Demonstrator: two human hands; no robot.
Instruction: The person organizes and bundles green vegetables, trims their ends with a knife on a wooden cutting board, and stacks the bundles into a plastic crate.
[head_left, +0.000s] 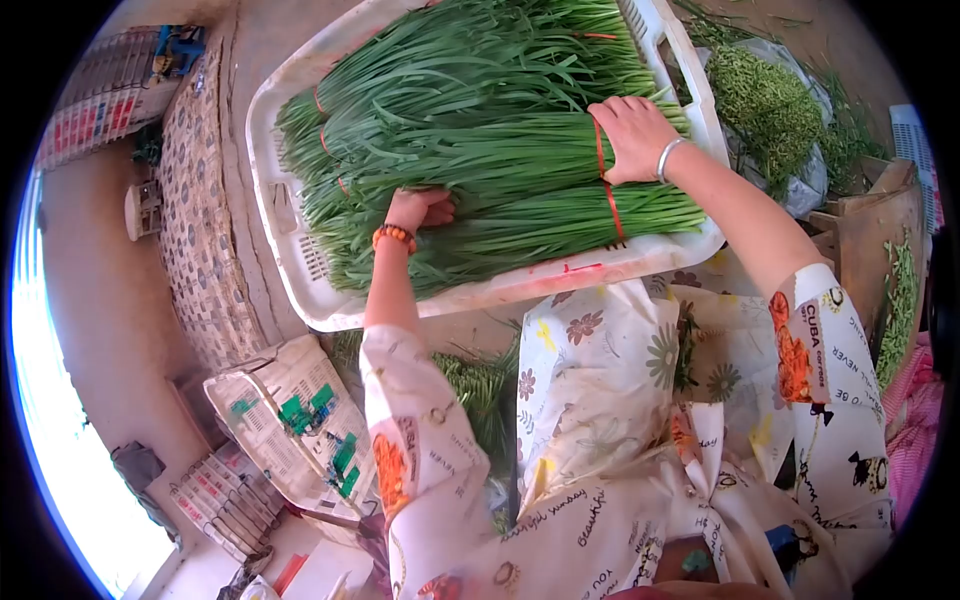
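Observation:
Banded bundles of garlic chives (480, 150) lie side by side in a white plastic crate (480, 295). My right hand (635, 138) grips one bundle near its red band (600, 150), the thumb on the near side and the fingers over the far side. At the leafy part, my left hand (420, 208) is sunk among the leaves with its fingers curled round them; the fingertips are partly hidden. A second red band (614, 210) circles the bundle nearest me.
Loose green trimmings (765, 110) are heaped on a plastic sheet beyond the crate's right end. A wooden board (880, 235) stands at the right. More chives (475, 390) lie below the crate. A worn white panel (300, 420) with green pieces is at lower left.

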